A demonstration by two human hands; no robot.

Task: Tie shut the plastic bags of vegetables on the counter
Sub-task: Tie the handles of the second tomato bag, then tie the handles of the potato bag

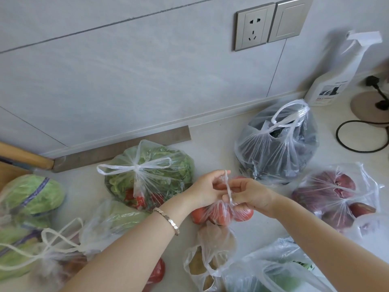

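A clear bag of tomatoes (pixel 221 213) lies mid-counter under my hands. My left hand (pixel 207 187) pinches the top end of its twisted handle strip (pixel 228 189). My right hand (pixel 250 194) grips the same strip lower down, just above the tomatoes. A bag of leafy greens (pixel 151 175) behind my left hand is knotted in a bow. A bag of dark greens (pixel 277 148) at the back has looped handles. A bag of red onions (pixel 334 197) sits on the right. A bag of potatoes (pixel 208 262) lies open near me.
Cabbages (pixel 31 197) in bags fill the left side. More bags (pixel 280 270) crowd the front right. A spray bottle (pixel 334 81), a black cable (pixel 357 144) and a round base (pixel 368 106) stand at the back right. A wall socket (pixel 253 28) is above.
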